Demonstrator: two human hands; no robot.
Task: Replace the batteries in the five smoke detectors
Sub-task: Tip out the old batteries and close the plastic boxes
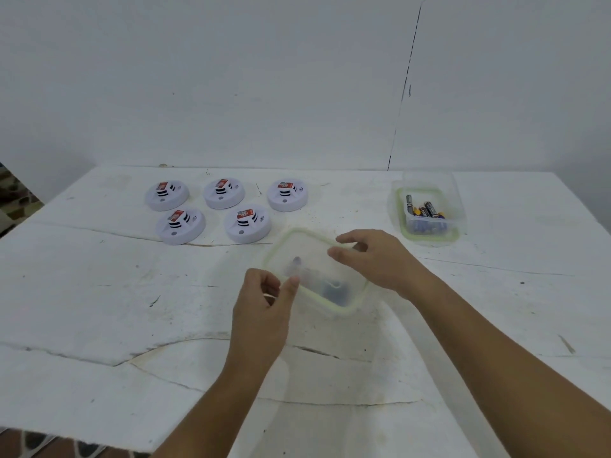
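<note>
White wall, scuffed white table [99, 292], both hands' fingers gripping clear container [315, 269], 5 detectors [224, 208] beyond.

White smoke detectors [211, 209] carry red labels and black stripes. The clear container [315, 269] has a pale green rim. The counter [99, 292] is scuffed white.

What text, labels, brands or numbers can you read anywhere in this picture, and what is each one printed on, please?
None can be read.
Smoke detectors: each bears a red and white sticker, its print too small and blurred.
Batteries in the far container: label lettering is visible but blurred.
Near container: no text visible.
</note>
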